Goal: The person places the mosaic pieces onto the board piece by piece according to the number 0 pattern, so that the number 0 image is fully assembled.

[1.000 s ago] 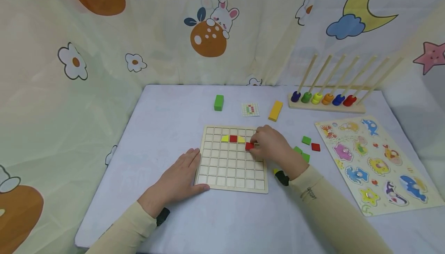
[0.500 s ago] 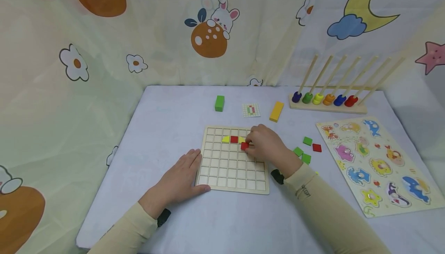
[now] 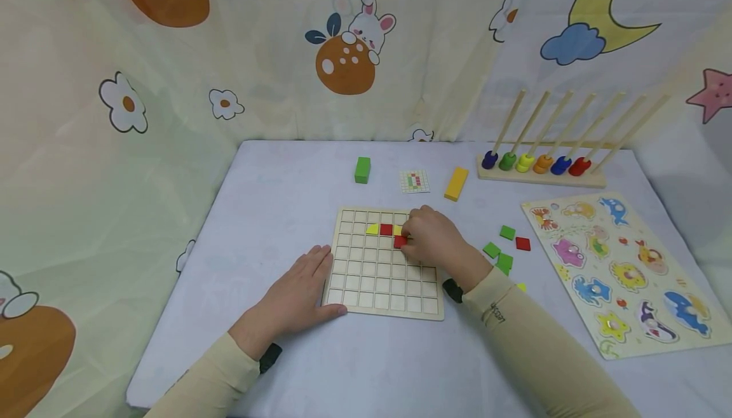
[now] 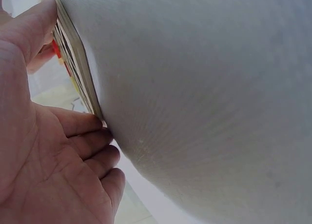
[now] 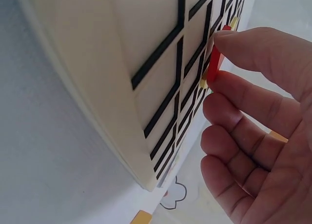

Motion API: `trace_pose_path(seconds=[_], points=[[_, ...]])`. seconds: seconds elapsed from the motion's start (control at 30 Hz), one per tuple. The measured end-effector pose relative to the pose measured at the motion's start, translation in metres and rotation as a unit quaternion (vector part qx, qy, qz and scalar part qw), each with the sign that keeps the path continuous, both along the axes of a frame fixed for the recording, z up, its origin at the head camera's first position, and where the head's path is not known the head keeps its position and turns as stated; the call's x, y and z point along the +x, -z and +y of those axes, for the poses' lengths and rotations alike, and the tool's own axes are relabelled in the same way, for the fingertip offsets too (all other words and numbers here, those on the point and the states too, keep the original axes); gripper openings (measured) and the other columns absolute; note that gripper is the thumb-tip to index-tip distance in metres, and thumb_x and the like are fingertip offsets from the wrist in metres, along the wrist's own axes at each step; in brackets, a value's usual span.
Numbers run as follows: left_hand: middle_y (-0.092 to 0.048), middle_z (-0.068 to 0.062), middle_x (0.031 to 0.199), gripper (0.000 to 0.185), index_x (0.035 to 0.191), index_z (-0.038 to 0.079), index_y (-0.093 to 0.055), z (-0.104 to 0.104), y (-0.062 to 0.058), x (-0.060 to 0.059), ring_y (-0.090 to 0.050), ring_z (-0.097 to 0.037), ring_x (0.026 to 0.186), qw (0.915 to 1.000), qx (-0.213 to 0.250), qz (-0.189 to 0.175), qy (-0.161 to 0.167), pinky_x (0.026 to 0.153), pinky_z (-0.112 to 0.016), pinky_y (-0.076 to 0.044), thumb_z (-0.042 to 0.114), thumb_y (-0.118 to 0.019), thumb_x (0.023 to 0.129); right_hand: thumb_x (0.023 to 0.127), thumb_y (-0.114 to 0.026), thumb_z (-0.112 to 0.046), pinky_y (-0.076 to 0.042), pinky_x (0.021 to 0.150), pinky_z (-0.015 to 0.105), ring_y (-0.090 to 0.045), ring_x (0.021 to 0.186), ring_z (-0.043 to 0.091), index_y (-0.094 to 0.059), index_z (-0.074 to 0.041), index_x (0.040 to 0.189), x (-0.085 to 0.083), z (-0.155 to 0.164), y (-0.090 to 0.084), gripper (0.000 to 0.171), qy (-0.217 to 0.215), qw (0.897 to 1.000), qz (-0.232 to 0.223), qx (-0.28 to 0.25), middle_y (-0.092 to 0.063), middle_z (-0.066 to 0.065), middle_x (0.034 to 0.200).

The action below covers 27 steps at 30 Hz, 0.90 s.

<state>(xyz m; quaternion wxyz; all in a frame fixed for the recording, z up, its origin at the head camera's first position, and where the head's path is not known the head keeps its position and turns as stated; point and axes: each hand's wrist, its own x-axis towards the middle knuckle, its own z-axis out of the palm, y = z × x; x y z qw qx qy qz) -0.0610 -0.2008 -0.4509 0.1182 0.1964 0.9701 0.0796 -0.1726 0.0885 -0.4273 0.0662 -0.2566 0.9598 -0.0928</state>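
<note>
A wooden grid board (image 3: 377,284) lies on the table in front of me. In its second row sit a yellow piece (image 3: 372,229) and a red square (image 3: 386,229). My right hand (image 3: 434,237) pinches another red square tile (image 3: 400,241) between thumb and forefinger, low over the board just below that row; the right wrist view shows the red tile (image 5: 215,63) held edge-on against the grid board (image 5: 146,63). My left hand (image 3: 297,291) lies flat on the table with straight fingers against the board's left edge (image 4: 78,63).
Loose green tiles (image 3: 497,254) and a red tile (image 3: 523,243) lie right of the board. Behind it are a green block (image 3: 362,169), a pattern card (image 3: 414,181) and a yellow block (image 3: 455,183). A bead rack (image 3: 540,167) and an animal puzzle (image 3: 620,265) stand at right.
My right hand has carried the red tile a short way left across the board, to just below the red square in the row. The left hand has stayed put.
</note>
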Motion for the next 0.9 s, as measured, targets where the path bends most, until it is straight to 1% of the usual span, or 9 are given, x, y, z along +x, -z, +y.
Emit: trace_pose_path(seconds=[0.2, 0.37, 0.6, 0.9], points=[[-0.020, -0.016, 0.175, 0.110, 0.165, 0.000, -0.023, -0.0004, -0.0013, 0.0001, -0.017, -0.033, 0.164, 1.0000, 0.006, -0.002, 0.001, 0.134, -0.047, -0.023, 0.069, -0.066, 0.092, 0.086, -0.083, -0.028, -0.049, 0.074, 0.031, -0.052, 0.086, 0.019, -0.084, -0.013, 0.103, -0.0007, -0.0022, 0.0004, 0.023, 0.005, 1.000, -0.004, 0.007, -0.067, -0.001, 0.090], [-0.019, -0.015, 0.175, 0.110, 0.165, 0.000, -0.022, -0.0006, -0.0020, 0.0002, -0.017, -0.033, 0.164, 0.9999, 0.009, -0.007, -0.002, 0.134, -0.047, -0.022, 0.068, -0.067, 0.092, 0.086, -0.083, -0.028, -0.049, 0.076, 0.031, -0.052, 0.087, 0.019, -0.084, -0.013, 0.102, -0.0003, -0.0031, 0.0003, 0.022, 0.004, 1.000, 0.001, 0.015, -0.067, -0.001, 0.091], [-0.021, -0.015, 0.175, 0.109, 0.165, 0.000, -0.024, -0.0002, -0.0035, 0.0008, -0.018, -0.033, 0.164, 0.9999, 0.011, -0.006, -0.003, 0.134, -0.047, -0.024, 0.068, -0.068, 0.092, 0.086, -0.084, -0.028, -0.050, 0.076, 0.031, -0.053, 0.087, 0.019, -0.084, -0.013, 0.100, 0.0011, -0.0020, -0.0001, 0.021, 0.000, 1.000, 0.012, 0.006, -0.068, -0.001, 0.090], [-0.021, -0.016, 0.175, 0.109, 0.165, 0.000, -0.024, 0.0007, -0.0047, 0.0010, -0.018, -0.033, 0.164, 0.9999, 0.012, -0.008, -0.005, 0.134, -0.047, -0.023, 0.067, -0.069, 0.091, 0.085, -0.085, -0.029, -0.051, 0.076, 0.032, -0.054, 0.087, 0.020, -0.084, -0.013, 0.101, 0.0011, -0.0022, 0.0012, 0.022, 0.004, 1.000, 0.011, 0.000, -0.069, 0.000, 0.093]])
